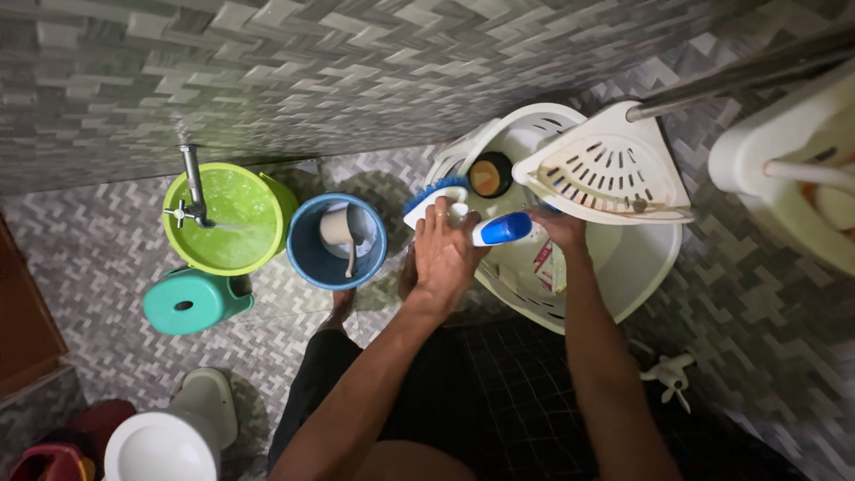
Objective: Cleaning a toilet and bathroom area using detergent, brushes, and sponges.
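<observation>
Head view: my left hand wrapped its fingers round a white bottle with a blue cap, tipped sideways over the lower tier of the white corner shelf. My right hand met the cap end; its grip I could not tell. A blue-bristled scrub brush lay just beside my knuckles. Grey herringbone tiles covered floor and wall; the tap ran into a green bucket.
</observation>
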